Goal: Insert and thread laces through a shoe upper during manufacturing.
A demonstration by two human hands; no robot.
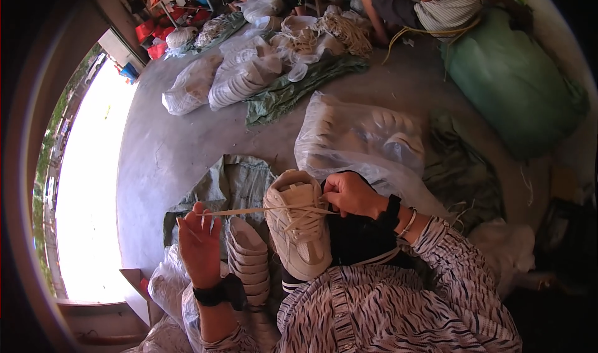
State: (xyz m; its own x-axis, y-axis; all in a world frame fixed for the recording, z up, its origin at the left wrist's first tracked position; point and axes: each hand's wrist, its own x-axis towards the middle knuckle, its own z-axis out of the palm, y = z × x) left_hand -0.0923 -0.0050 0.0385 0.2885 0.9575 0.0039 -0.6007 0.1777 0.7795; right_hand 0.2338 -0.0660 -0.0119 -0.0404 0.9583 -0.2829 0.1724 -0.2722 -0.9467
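A beige sneaker [298, 247] rests on my lap, toe toward me, with laces crossed over its tongue. A flat cream shoelace [243, 211] stretches taut from the shoe out to the left. My left hand [200, 244] is raised beside the shoe and grips the lace near its fingertips. At the shoe's right eyelets, my right hand [354, 194] is closed in a pinch on the lace; its fingertips are partly hidden. Left of the shoe stands a stack of nested beige shoe uppers [250, 263].
A clear plastic bag of shoes [361, 129] lies ahead. Farther off are more bagged shoe parts [243, 73] and bundles of laces [342, 32]. A large green sack [514, 82] stands at right, near a seated person [445, 7]. A bright doorway [93, 197] opens at left.
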